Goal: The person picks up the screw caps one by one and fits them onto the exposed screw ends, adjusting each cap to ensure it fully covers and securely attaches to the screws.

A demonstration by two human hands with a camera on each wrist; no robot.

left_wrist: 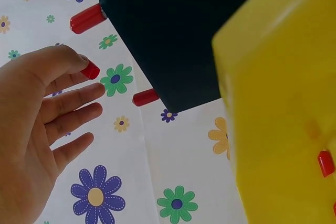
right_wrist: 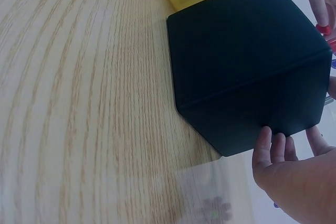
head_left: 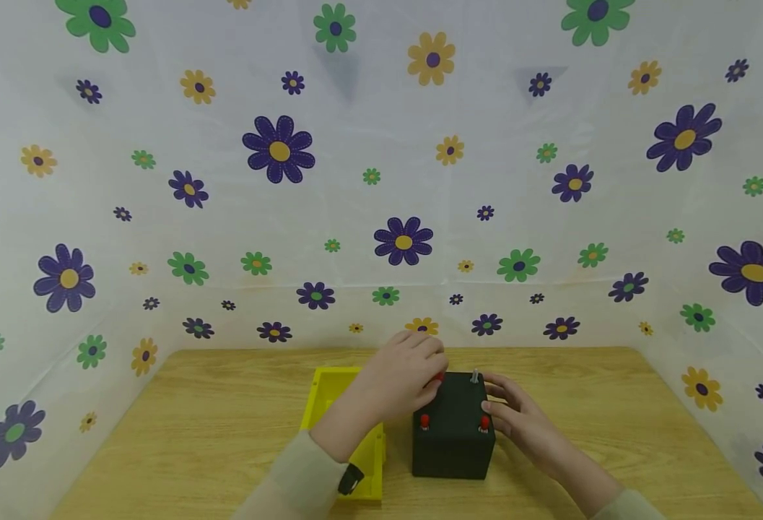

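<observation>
A black box (head_left: 452, 414) with metal posts at its top corners stands on the table. Red caps (head_left: 424, 421) cover both front posts, while the back right post (head_left: 475, 376) is bare metal. Over the back left corner, my left hand (head_left: 397, 372) pinches a small red cap (left_wrist: 91, 70) between thumb and finger. The left wrist view shows that cap apart from the two capped posts nearby. My right hand (head_left: 524, 422) rests against the box's right side, its fingertips (right_wrist: 278, 145) touching the wall. The left hand hides the back left post in the head view.
A yellow tray (head_left: 373, 498) stands just left of the box, partly under my left forearm. Loose red caps (left_wrist: 325, 163) lie inside it. Behind the wooden table (head_left: 193, 433) and at both sides hangs a white flower-printed sheet (head_left: 355, 209).
</observation>
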